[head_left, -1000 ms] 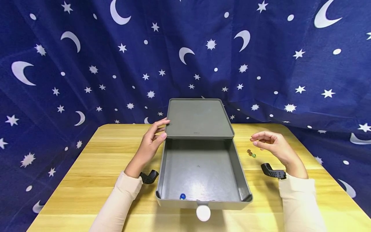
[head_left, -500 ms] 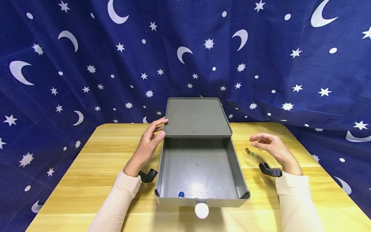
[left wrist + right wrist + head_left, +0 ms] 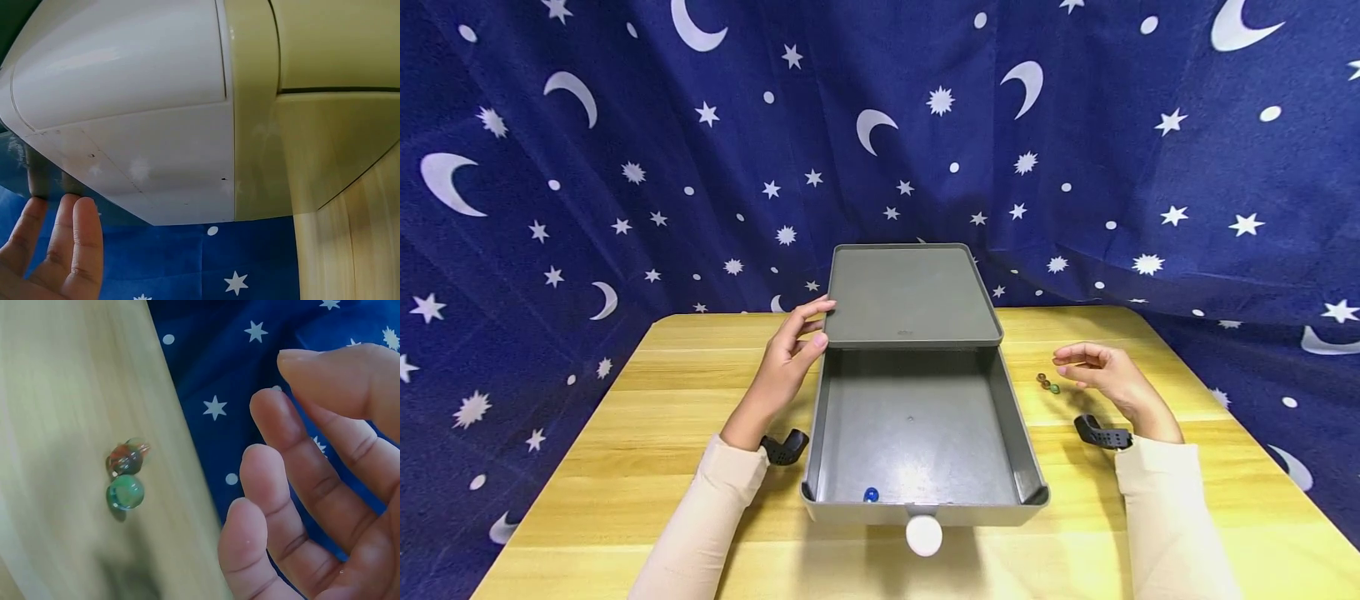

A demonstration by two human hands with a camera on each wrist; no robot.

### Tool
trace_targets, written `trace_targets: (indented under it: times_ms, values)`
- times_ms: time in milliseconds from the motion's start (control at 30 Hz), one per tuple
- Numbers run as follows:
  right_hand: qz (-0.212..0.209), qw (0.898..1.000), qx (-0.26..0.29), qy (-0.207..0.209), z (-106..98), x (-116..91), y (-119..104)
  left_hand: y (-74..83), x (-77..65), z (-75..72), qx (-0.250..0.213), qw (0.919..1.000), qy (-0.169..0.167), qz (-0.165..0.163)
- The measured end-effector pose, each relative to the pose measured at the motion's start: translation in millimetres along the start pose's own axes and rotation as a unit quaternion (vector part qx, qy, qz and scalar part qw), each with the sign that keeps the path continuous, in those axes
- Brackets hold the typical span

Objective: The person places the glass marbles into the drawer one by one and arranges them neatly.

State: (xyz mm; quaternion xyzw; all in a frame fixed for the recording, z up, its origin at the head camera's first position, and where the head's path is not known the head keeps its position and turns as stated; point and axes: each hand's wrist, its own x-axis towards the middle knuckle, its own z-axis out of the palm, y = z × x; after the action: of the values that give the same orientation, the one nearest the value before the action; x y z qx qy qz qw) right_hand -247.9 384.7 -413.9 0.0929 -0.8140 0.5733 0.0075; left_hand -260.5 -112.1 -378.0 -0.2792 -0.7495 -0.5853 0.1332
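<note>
A drawer cabinet [image 3: 916, 292] with a grey tray-like top stands at the middle of the table. Its grey drawer [image 3: 917, 450] is pulled out toward me, and a blue marble [image 3: 871, 495] lies inside by the front wall. My left hand [image 3: 784, 367] rests its fingertips against the cabinet's left side. In the left wrist view, those fingers [image 3: 86, 244] are extended beside the white wall. Right of the cabinet, my right hand [image 3: 1108, 383] hovers with loosely bent fingers and holds nothing. Near it on the wood are a green marble [image 3: 127, 492] and two brownish marbles [image 3: 1042, 379].
The drawer front carries a round white knob [image 3: 923, 535]. Behind the wooden table [image 3: 662, 392] hangs a blue curtain [image 3: 737, 125] with moons and stars. A black camera mount [image 3: 1101, 433] sticks out from the right wrist and another [image 3: 786, 448] from the left.
The head view has shifted slightly. Both hands keep nearly the same places, and the drawer and marbles stay where they were.
</note>
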Motion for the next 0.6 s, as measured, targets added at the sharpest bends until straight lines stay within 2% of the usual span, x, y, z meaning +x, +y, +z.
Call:
trace_targets:
  times_ms: [433,600]
  values:
    - [0.061,0.998,-0.012,0.001,0,0,9,-1.4,0.1,-0.7,-0.001,1.0000,0.001,-0.004]
    - [0.087,0.996,0.014,-0.004,-1,-1,12,-0.2,0.2,-0.4,-0.003,1.0000,0.000,-0.003]
